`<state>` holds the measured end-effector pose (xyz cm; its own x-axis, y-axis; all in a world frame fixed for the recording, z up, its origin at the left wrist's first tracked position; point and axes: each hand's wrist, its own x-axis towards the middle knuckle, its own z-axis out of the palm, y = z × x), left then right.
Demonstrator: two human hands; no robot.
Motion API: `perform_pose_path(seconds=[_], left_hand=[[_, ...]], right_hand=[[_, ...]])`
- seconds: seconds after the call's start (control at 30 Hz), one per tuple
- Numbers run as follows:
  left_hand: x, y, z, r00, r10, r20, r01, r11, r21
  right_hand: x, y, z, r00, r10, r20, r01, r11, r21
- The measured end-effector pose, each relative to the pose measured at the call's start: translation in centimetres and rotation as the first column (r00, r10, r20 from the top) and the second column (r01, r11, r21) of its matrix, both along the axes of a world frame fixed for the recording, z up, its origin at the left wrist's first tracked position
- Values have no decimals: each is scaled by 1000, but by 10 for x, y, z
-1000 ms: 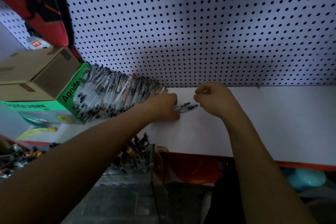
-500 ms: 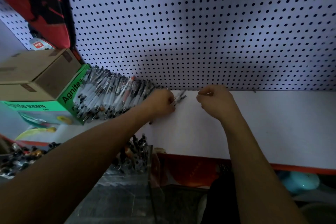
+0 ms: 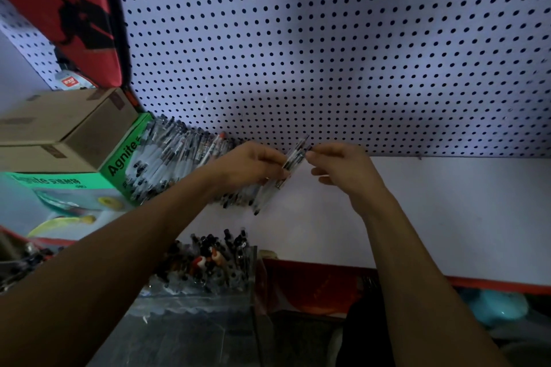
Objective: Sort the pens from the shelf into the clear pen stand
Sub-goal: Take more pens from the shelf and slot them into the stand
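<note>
A long heap of clear pens (image 3: 176, 158) lies on the white shelf (image 3: 432, 211), leaning on the pegboard. My left hand (image 3: 253, 164) holds a small bunch of pens (image 3: 293, 155) lifted off the shelf, their tips pointing up and right. My right hand (image 3: 343, 167) pinches the upper end of that bunch with thumb and forefinger. Below the shelf edge stands the clear pen stand (image 3: 208, 277), with several dark-capped pens upright in it.
A green Agnite box (image 3: 125, 155) with cardboard boxes (image 3: 59, 128) on top stands left of the heap. A red bag (image 3: 59, 15) hangs on the pegboard (image 3: 328, 53). The shelf has a red front edge (image 3: 477, 281). A teal object (image 3: 492, 307) lies lower right.
Both hands have risen off the shelf. The pens in my left hand have swung from lying flat to pointing upward, and my right hand now pinches their upper end.
</note>
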<state>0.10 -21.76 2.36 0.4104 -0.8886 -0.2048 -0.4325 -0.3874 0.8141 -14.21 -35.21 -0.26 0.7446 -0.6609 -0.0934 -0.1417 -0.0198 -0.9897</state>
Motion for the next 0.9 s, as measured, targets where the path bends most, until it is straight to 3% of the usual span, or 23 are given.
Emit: perform_pose_path(seconds=[0.2,0.3,0.4,0.47,0.53,0.63,0.8,0.9], left_hand=[[-8,19,22,995,33,99,-30,999,-28],[-15,41,37,975,202,94,-185,969,-166],[-25,72,50,894,368,-257,-442,819,-366],[-30,101,57,807,347,-478,-563,698,-443],[-35,132,60,737,305,-603,-644,588,-490],[-38,178,58,658,306,-688,-733,471,-491],[-41,252,44,606,386,-695,-792,372,-484],[-42,292,32,579,409,-706,-813,225,-537]], right_hand=[[5,16,12,992,93,90,-93,996,-12],[3,31,23,974,50,222,-60,997,39],[1,48,33,925,-30,380,-58,975,216],[3,68,41,899,-37,436,-99,954,284],[10,92,47,887,-1,463,-146,948,283],[25,134,56,896,94,434,-207,953,222],[54,203,78,909,245,336,-289,953,87],[72,241,91,879,375,296,-385,923,-27]])
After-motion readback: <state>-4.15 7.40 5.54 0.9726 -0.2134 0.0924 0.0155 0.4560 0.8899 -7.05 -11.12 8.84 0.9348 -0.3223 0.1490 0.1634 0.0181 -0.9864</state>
